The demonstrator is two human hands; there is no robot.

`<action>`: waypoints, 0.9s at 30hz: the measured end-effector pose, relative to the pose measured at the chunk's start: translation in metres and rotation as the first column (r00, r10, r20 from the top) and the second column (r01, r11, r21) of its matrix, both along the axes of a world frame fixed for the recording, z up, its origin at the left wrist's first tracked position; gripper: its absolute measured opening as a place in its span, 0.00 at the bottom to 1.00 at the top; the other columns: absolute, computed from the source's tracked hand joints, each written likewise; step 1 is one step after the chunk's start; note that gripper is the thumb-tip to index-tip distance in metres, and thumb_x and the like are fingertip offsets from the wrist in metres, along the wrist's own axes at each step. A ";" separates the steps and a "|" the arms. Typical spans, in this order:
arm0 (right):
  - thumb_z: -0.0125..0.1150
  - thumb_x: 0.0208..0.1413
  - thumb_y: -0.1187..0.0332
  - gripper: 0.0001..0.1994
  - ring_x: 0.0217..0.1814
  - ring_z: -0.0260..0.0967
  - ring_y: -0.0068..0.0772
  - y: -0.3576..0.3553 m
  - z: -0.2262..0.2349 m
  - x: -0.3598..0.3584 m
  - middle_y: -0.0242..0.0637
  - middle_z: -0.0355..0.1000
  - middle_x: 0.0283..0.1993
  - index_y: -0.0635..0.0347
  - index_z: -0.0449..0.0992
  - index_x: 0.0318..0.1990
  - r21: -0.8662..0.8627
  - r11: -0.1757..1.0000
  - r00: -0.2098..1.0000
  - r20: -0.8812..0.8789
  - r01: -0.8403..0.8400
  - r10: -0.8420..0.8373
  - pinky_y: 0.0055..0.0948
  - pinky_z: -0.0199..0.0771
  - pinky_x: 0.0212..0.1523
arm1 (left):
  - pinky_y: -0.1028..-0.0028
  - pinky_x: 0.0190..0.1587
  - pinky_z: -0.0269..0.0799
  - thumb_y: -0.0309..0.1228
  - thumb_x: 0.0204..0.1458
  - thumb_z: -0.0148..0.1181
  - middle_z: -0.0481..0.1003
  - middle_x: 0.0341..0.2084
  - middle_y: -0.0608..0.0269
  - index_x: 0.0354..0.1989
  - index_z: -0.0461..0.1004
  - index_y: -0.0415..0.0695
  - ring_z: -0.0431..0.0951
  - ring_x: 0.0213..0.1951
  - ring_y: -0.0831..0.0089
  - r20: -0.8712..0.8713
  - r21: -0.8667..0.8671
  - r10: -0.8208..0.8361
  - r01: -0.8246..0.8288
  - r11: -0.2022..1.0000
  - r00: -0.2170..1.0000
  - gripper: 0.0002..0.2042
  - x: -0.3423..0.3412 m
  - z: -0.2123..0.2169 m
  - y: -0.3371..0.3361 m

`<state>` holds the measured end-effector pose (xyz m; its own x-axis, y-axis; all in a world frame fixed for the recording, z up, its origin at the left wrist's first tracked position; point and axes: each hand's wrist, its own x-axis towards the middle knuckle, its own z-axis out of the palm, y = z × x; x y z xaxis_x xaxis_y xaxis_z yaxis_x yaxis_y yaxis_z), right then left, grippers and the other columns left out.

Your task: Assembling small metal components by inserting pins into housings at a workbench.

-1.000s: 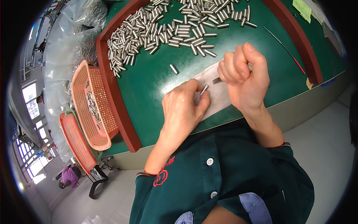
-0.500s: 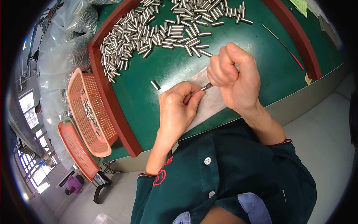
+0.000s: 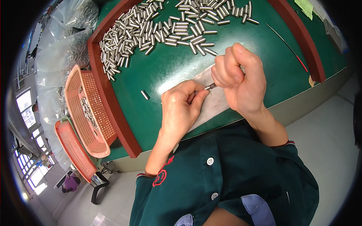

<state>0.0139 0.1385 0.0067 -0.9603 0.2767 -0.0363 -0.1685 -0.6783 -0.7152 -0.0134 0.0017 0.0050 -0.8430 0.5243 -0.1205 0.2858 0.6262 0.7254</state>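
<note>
My left hand (image 3: 177, 107) is closed in a pinch, thumb and forefinger on a small shiny metal cylinder (image 3: 207, 88), of which only the end shows. Against that end sits the tip of a tool with a dark metal shaft (image 3: 213, 86). My right hand (image 3: 243, 81) makes a fist around this tool, hiding its handle. Both hands are over a whitish sheet (image 3: 213, 109) on the green tabletop (image 3: 166, 67). One loose metal cylinder (image 3: 145, 95) lies left of my left hand. Beyond the hands spreads a heap of similar cylinders (image 3: 177, 28).
Dark red wooden rails (image 3: 109, 98) border the table left and right. Outside the left rail are a pink basket (image 3: 100, 113) with metal pieces, another pink basket (image 3: 73, 150) and clear bags (image 3: 56, 64) of parts. A thin red-ended rod (image 3: 290, 49) lies at right.
The loose cylinder has shifted left and nearer to me across the tabletop. Both hands keep their grip and place, and the whole view has moved slightly.
</note>
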 end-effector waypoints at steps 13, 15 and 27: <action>0.33 0.57 0.62 0.21 0.12 0.34 0.16 -0.004 0.000 0.000 0.24 0.44 0.09 0.54 0.51 0.12 0.058 0.998 1.000 0.000 0.026 -0.026 0.21 0.36 0.14 | 0.72 0.17 0.59 0.22 0.36 0.61 0.65 0.11 0.59 0.20 0.71 0.39 0.63 0.13 0.66 -0.001 0.064 0.018 -0.018 0.998 1.000 0.04 0.002 -0.004 -0.001; 0.33 0.57 0.62 0.20 0.11 0.34 0.16 -0.006 0.001 0.001 0.24 0.44 0.09 0.54 0.50 0.12 0.117 0.992 0.999 -0.002 0.046 -0.046 0.21 0.36 0.14 | 0.72 0.18 0.60 0.22 0.36 0.61 0.66 0.11 0.58 0.20 0.71 0.39 0.65 0.13 0.65 0.008 0.067 0.024 -0.025 0.997 1.000 0.04 0.002 -0.005 -0.001; 0.43 0.53 0.66 0.18 0.17 0.43 0.16 -0.010 0.000 0.009 0.25 0.49 0.13 0.60 0.53 0.13 0.141 0.989 0.999 -0.020 0.050 -0.048 0.22 0.43 0.17 | 0.70 0.18 0.61 0.21 0.37 0.60 0.68 0.12 0.57 0.18 0.71 0.39 0.67 0.14 0.61 -0.016 0.048 -0.008 0.009 0.999 1.000 0.03 -0.001 -0.001 0.001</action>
<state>0.0224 0.1282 0.0067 -0.9455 0.3250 0.0224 -0.2117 -0.5609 -0.8004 -0.0140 0.0026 0.0040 -0.8402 0.5361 -0.0818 0.3024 0.5883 0.7500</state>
